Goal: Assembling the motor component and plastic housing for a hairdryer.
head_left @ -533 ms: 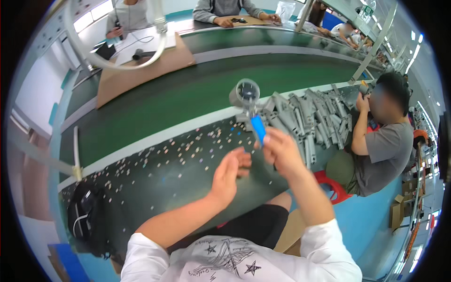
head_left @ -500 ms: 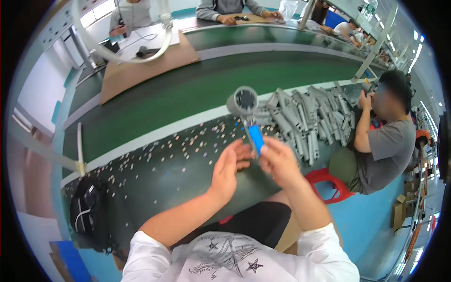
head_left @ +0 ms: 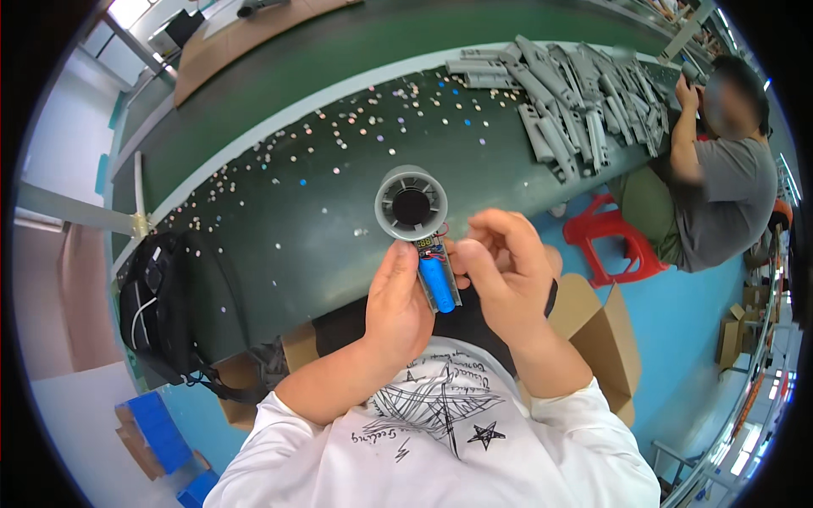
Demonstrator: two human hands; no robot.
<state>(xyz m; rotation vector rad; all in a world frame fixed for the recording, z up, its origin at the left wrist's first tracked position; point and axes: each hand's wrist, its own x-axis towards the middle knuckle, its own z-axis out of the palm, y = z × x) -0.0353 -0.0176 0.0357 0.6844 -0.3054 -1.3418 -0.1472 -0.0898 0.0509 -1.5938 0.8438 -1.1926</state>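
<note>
1. Unit (head_left: 387, 208) is in the left hand (head_left: 398, 305), in front of the chest: its round head reaches over the bench (head_left: 330, 233), its handle nearer the body.
2. Long axis: the handle points away from the person, its near end slanting slightly right. The head sits at the far end, its ringed mouth turned up toward the view.
3. Left fingers: closed around the handle from its left side, thumb along the edge just below the head; the other fingertips are mostly hidden.
4. Right hand (head_left: 515, 275): just beside the handle, thumb and forefinger bent close together. Whether they pinch a wire or nothing, I cannot tell.
5. Key relation: from the right fingertips, the handle's open inside lies directly left, with the board (head_left: 426, 245) toward the head and the blue cell (head_left: 435, 284) toward the body. The left hand is nearer, being in contact.
6. Around: grey shells (head_left: 563, 110) are heaped ahead to the right; small dots (head_left: 294, 158) speckle the bench; a backpack (head_left: 161, 296) lies left.
</note>
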